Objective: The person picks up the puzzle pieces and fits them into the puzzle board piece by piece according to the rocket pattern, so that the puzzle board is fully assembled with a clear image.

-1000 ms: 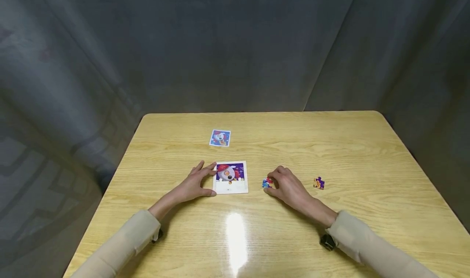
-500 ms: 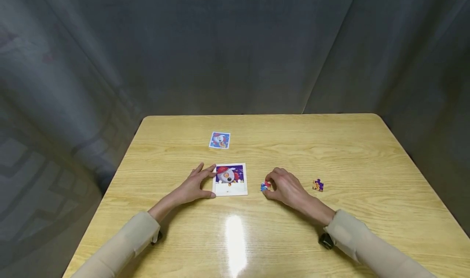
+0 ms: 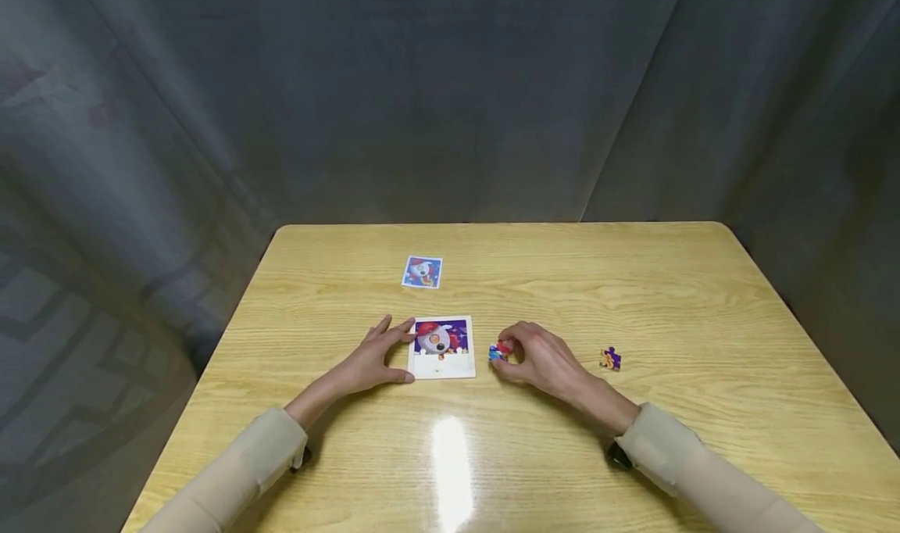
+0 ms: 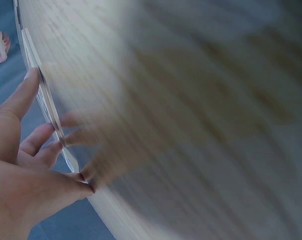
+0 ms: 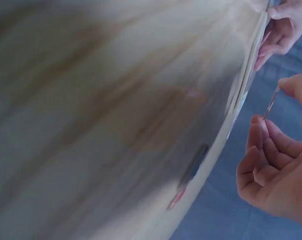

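Note:
A white square puzzle tray [image 3: 453,368] lies on the table, its upper part filled by a picture of a white dog-like face with red on purple. The lower strip shows bare white. My left hand [image 3: 362,366] touches the tray's left side, thumb near the lower corner and fingers spread towards the upper one. Right of the tray, my right hand [image 3: 548,363] pinches a blue and red puzzle piece [image 3: 496,352] between thumb and fingers. The right wrist view has this puzzle piece [image 5: 271,103] edge-on, raised off the table.
Another puzzle piece [image 3: 612,359], purple and orange, lies right of my right hand. Behind the tray lies a small square picture card [image 3: 422,272] with a similar face. The wooden table [image 3: 562,275] ends at dark grey curtains [image 3: 436,111].
My right hand has moved a little left towards the tray, carrying the blue and red puzzle piece. The left hand stays at the tray's side.

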The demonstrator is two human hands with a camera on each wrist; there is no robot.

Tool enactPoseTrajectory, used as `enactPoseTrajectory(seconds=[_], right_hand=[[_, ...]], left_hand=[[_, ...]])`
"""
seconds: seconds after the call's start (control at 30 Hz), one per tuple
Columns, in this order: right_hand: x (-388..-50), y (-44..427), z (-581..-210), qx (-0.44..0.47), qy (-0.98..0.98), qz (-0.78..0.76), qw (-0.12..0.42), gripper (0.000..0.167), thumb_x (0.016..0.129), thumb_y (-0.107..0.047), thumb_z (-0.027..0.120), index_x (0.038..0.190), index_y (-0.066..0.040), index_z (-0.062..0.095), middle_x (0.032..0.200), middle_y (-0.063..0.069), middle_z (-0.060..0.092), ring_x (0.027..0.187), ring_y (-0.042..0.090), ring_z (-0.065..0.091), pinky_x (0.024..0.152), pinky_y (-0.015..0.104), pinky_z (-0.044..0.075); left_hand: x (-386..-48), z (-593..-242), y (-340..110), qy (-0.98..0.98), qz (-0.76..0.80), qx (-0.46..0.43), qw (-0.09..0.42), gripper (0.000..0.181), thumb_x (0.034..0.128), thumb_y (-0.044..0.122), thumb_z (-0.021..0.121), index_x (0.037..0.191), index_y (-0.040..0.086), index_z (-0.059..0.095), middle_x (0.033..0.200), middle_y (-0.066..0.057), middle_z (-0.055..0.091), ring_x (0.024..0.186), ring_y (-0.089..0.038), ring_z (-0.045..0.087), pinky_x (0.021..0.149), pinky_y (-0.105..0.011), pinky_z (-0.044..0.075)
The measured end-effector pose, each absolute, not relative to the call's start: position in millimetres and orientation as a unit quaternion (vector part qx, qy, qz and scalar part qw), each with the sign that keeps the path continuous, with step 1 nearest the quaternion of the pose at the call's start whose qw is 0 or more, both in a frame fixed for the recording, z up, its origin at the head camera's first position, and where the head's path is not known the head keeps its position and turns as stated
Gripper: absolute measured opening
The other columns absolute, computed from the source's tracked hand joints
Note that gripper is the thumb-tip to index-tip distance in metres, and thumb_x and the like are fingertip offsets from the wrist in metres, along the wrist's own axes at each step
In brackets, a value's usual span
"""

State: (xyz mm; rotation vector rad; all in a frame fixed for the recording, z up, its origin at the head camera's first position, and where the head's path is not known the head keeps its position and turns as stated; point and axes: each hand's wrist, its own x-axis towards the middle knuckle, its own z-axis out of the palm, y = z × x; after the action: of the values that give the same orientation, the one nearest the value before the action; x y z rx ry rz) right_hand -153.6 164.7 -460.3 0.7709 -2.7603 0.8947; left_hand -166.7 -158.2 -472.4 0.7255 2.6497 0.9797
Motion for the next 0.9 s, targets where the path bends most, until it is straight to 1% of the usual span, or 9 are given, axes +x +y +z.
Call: enactPoseTrajectory(seconds=[0.3,0.47,0.7,0.9], right_hand=[[-153,147,-448,0.254,-0.912,0.314,0.068,0.041,0.075,-0.033,0.081,0.105,-0.008,0.068,0.084,-0.005,0.061,0.072,0.008,0.052,0.06,0.021,0.046],[-154,135,-444,0.256,-0.911,0.317,0.06,0.039,0.075,-0.033,0.081,0.104,-0.01,0.068,0.085,-0.005,0.06,0.073,0.008,0.052,0.06,0.021,0.046],[-155,115,-441,0.28,-0.903,0.321,0.055,0.042,0.075,-0.031,0.08,0.107,-0.006,0.068,0.083,-0.004,0.059,0.073,0.01,0.052,0.061,0.021,0.046],[-156,100,-443,0.307,-0.897,0.314,0.05,0.037,0.076,-0.031,0.079,0.103,-0.008,0.068,0.083,-0.005,0.058,0.073,0.008,0.05,0.062,0.02,0.046]], left_hand=[[-167,-473,-158,0.904,0.331,0.246,0.113,0.063,0.0775,0.029,0.08,0.13,0.006,0.056,0.156,-0.009,0.027,0.145,-0.042,0.003,0.114,-0.061,0.001],[-167,-474,-157,0.906,0.329,0.241,0.112,0.064,0.0769,0.03,0.081,0.131,0.006,0.056,0.156,-0.009,0.028,0.145,-0.041,0.004,0.114,-0.061,0.001],[-167,-473,-157,0.907,0.327,0.242,0.108,0.063,0.0768,0.028,0.081,0.13,0.006,0.057,0.156,-0.009,0.028,0.145,-0.042,0.004,0.114,-0.061,0.001],[-168,-474,-158,0.907,0.326,0.245,0.108,0.063,0.0775,0.03,0.08,0.131,0.007,0.056,0.156,-0.009,0.028,0.145,-0.042,0.004,0.114,-0.061,0.002]])
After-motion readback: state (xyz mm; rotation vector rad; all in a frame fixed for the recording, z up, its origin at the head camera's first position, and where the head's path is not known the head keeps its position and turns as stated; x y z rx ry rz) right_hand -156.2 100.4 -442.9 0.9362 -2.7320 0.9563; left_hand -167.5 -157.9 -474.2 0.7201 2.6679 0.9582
